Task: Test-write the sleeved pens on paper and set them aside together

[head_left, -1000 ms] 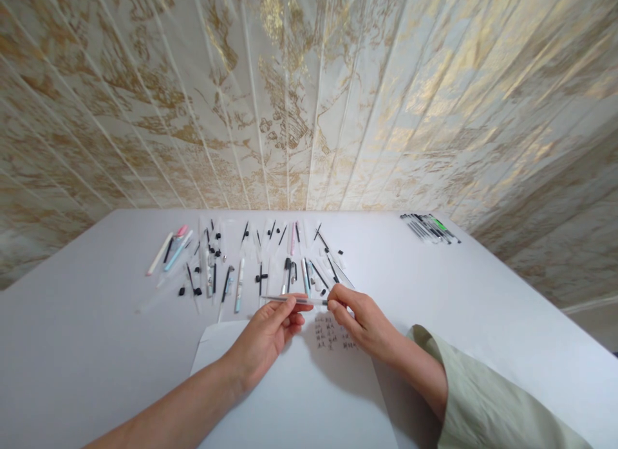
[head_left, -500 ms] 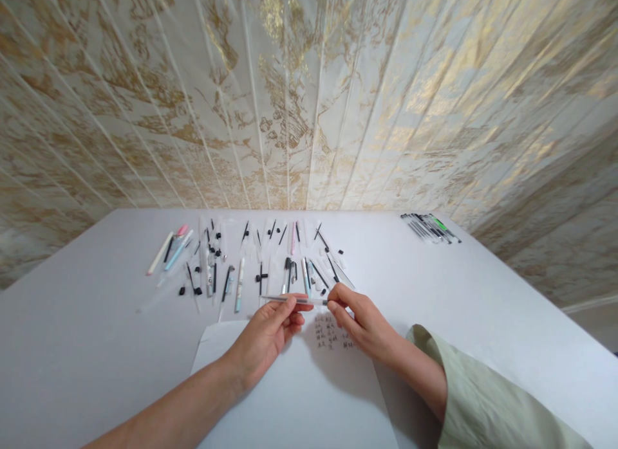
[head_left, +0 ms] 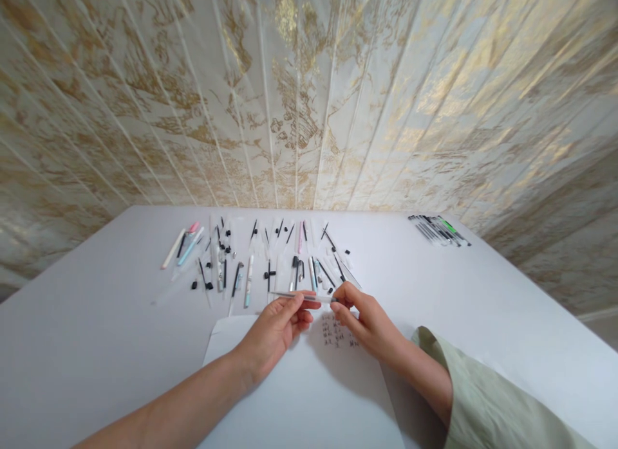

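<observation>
Left hand pinched slim translucent plastic pen tube; right hand gripped its dark end; white rectangular paper sheet lay beneath.

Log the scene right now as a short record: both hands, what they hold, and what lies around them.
Left hand: thumb and fingers in a closed grip on a slender tube
Right hand: fingertips pinching the tube's right end
Tube pose: roughly level, above the table
Below hands: white paper, handwriting near its upper right, partly hidden
Beyond hands: scattered pens and pen parts
Far right: row of dark and clear pens, one bright green patch
</observation>
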